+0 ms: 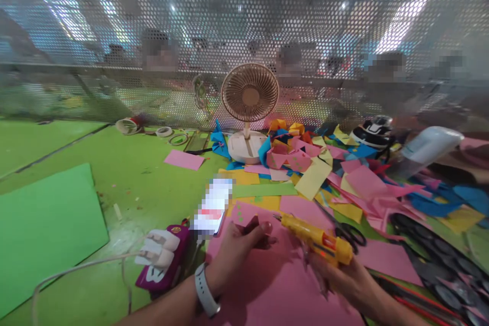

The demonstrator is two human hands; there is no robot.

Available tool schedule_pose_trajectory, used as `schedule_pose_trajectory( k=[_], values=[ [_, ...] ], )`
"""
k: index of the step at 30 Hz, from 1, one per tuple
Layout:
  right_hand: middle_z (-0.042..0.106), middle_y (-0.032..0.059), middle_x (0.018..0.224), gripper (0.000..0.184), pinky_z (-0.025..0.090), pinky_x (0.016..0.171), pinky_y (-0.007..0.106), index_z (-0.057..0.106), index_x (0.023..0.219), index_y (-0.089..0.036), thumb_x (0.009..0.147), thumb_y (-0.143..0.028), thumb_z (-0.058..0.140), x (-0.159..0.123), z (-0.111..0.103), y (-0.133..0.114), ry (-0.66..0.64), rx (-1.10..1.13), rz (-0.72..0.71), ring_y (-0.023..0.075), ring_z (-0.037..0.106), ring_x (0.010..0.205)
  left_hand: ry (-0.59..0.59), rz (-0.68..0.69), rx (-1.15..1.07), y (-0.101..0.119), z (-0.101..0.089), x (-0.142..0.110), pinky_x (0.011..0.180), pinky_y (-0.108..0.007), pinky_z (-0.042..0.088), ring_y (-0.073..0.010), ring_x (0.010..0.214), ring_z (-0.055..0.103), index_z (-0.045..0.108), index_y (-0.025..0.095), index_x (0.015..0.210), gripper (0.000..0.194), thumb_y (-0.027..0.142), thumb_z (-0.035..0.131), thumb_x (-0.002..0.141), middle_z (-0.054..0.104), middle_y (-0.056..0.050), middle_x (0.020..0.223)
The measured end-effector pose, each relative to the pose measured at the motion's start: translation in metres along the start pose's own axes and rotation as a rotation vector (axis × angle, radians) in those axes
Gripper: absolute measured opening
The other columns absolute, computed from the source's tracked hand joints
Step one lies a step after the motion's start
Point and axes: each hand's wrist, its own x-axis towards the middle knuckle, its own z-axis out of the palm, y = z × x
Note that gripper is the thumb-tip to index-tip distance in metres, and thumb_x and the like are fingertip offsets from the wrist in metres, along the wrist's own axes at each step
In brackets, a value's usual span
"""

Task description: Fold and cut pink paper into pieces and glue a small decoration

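Green tabletop [137, 183], paper scraps [367, 181], perforated metal screen [171, 25]

Lime-green counter [133, 178], plain brighter-green sheet [49, 234] at eight o'clock, yellow glue gun [315, 237] at five, grey dot-perforated screen [248, 15] at twelve.

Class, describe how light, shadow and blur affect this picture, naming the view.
Head view: soft glare on the green table; shadow on the pink paper beside the left hand; bright patches behind the mesh; pixelation over the phone; figures beyond the mesh blurred.
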Motion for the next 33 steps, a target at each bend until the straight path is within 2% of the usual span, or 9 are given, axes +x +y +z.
schedule_pose_trajectory(
  k=[6,10,16,20,23,27,30,33],
  values=[
    [0.046,-0.0044,0.054,0.043,0.043,0.039,0.018,0.056,0.079,-0.015,0.077,-0.057,0.059,-0.006,0.0,-0.007,-0.094,-0.006,-0.005,0.006,0.041,0.041,0.0,-0.069,-0.064,-0.002,0.001,0.001,0.067,-0.027,0.054,-0.0186,0.068,0.069,0.067,0.011,0.073,0.031,0.036,0.082,0.061,0.069,-0.004,0.069],
    [0.042,-0.0062,0.048,0.04,0.043,0.038,0.017,0.055,0.074,-0.015,0.078,-0.054,0.06,-0.005,0.003,-0.003,-0.042,-0.026,0.017,0.0063,0.041,0.04,-0.008,-0.078,-0.053,-0.001,0.002,-0.001,0.07,-0.028,0.055,-0.019,0.07,0.069,0.068,0.011,0.075,0.031,0.036,0.081,0.062,0.07,-0.005,0.071],
    [0.05,-0.0031,0.054,0.043,0.045,0.037,0.019,0.056,0.074,-0.015,0.074,-0.057,0.062,-0.006,0.006,0.002,0.003,-0.019,0.027,0.0072,0.045,0.038,-0.045,-0.05,-0.017,-0.002,0.002,-0.003,0.071,-0.03,0.055,-0.0199,0.071,0.069,0.069,0.011,0.078,0.031,0.037,0.079,0.065,0.071,-0.007,0.074],
    [0.046,-0.005,0.047,0.043,0.046,0.036,0.02,0.055,0.069,-0.016,0.074,-0.058,0.062,-0.006,0.006,0.003,0.024,-0.038,0.049,0.0081,0.045,0.037,-0.06,-0.021,-0.01,-0.005,0.001,-0.002,0.072,-0.029,0.055,-0.0192,0.072,0.069,0.07,0.012,0.083,0.029,0.036,0.077,0.068,0.072,-0.007,0.077],
    [0.045,-0.0051,0.044,0.044,0.043,0.033,0.018,0.054,0.065,-0.017,0.073,-0.059,0.062,-0.007,0.007,0.005,0.049,-0.063,0.059,0.0074,0.042,0.034,-0.057,-0.021,-0.005,-0.006,0.0,-0.002,0.072,-0.029,0.055,-0.0187,0.073,0.069,0.07,0.012,0.084,0.029,0.036,0.077,0.069,0.072,-0.008,0.078],
    [0.045,-0.0049,0.045,0.043,0.036,0.027,0.017,0.056,0.069,-0.017,0.073,-0.059,0.062,-0.007,0.007,0.005,0.039,-0.09,0.066,0.0062,0.038,0.032,-0.076,0.008,0.009,-0.005,0.001,-0.002,0.072,-0.03,0.055,-0.0179,0.072,0.068,0.069,0.012,0.088,0.03,0.036,0.076,0.07,0.071,-0.007,0.079],
    [0.045,-0.0053,0.047,0.041,0.04,0.031,0.017,0.057,0.074,-0.017,0.072,-0.057,0.064,-0.006,0.006,0.003,-0.004,-0.085,0.047,0.0071,0.042,0.035,-0.085,0.029,0.03,-0.005,0.001,-0.003,0.071,-0.029,0.055,-0.0179,0.072,0.068,0.069,0.012,0.087,0.029,0.036,0.075,0.071,0.071,-0.007,0.078],
    [0.044,-0.0056,0.048,0.041,0.043,0.034,0.018,0.055,0.07,-0.017,0.072,-0.057,0.064,-0.005,0.006,0.003,0.015,-0.076,0.046,0.0071,0.043,0.036,-0.078,0.033,0.032,-0.004,0.002,-0.003,0.07,-0.028,0.054,-0.0185,0.072,0.068,0.069,0.012,0.084,0.03,0.037,0.075,0.07,0.072,-0.007,0.077]
  ],
)
